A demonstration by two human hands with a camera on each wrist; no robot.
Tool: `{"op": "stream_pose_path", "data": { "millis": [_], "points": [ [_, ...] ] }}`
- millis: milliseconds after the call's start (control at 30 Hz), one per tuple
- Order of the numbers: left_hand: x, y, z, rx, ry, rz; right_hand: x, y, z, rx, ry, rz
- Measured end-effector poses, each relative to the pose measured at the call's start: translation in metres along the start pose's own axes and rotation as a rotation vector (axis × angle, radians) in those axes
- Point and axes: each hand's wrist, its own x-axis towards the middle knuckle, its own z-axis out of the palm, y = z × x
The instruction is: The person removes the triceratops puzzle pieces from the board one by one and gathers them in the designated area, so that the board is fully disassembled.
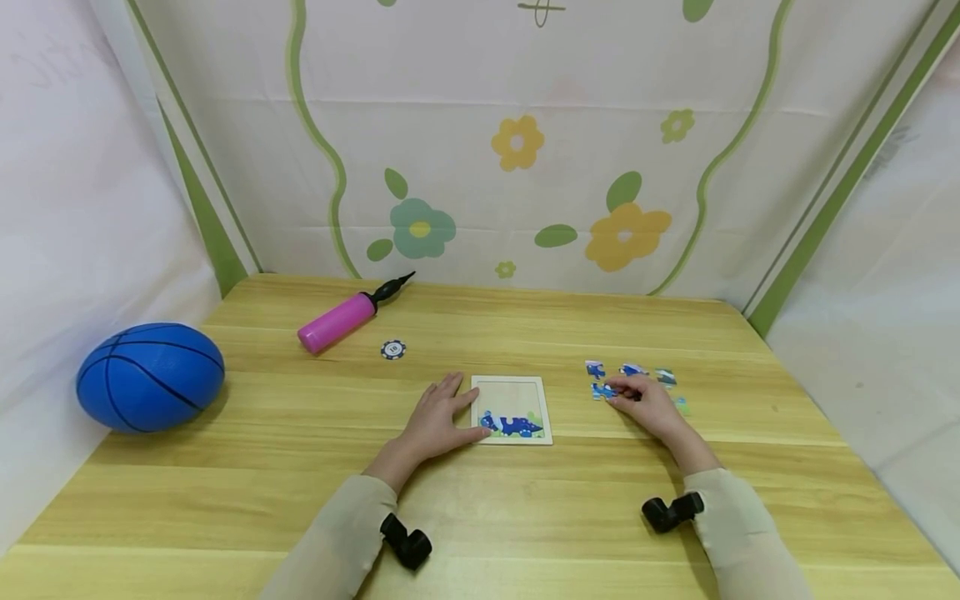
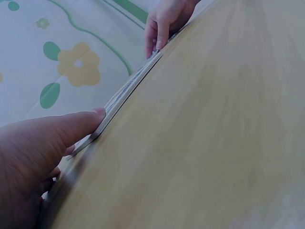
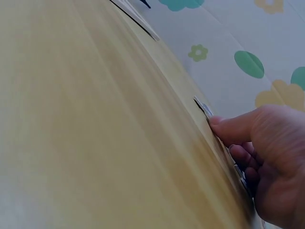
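Observation:
A square puzzle tray point(image 1: 510, 395) with a pale rim lies on the table, its lower part filled with pieces showing a blue animal point(image 1: 513, 427). At its left edge rests my left hand point(image 1: 437, 423), fingers spread and thumb on the lower left corner; the left wrist view shows that thumb point(image 2: 86, 123) lying on the rim. My right hand point(image 1: 647, 405) pinches a blue jigsaw piece point(image 1: 602, 391) between thumb and fingertips, low at the tabletop. Around it lie loose jigsaw pieces point(image 1: 595, 369), one partly covered by the hand.
On the far left sits a blue ball point(image 1: 150, 377) with black lines. A pink hand pump point(image 1: 339, 322) with a black nozzle lies at the back left, near a round poker chip point(image 1: 393, 349). Flower-printed cloth point(image 1: 465, 150) stands behind the wooden table point(image 1: 300, 475).

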Motion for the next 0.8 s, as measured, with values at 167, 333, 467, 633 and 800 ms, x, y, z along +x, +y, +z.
{"op": "stream_pose_path", "data": {
  "millis": [167, 333, 467, 633, 800],
  "points": [
    [0.000, 0.001, -0.002, -0.007, -0.005, 0.005, 0.001, -0.001, -0.001, -0.010, -0.021, 0.006],
    [-0.001, 0.001, -0.001, -0.003, -0.006, 0.003, 0.001, -0.003, -0.002, -0.020, -0.044, 0.016],
    [-0.001, 0.001, -0.001, 0.001, -0.006, -0.001, 0.002, -0.006, -0.006, 0.001, -0.081, 0.035],
    [0.000, 0.001, -0.001, -0.001, -0.008, -0.002, 0.003, -0.015, -0.013, -0.011, -0.122, 0.032],
    [0.000, 0.001, -0.001, -0.005, -0.006, 0.001, 0.002, -0.032, -0.014, -0.026, -0.117, 0.016]
  ]
}}
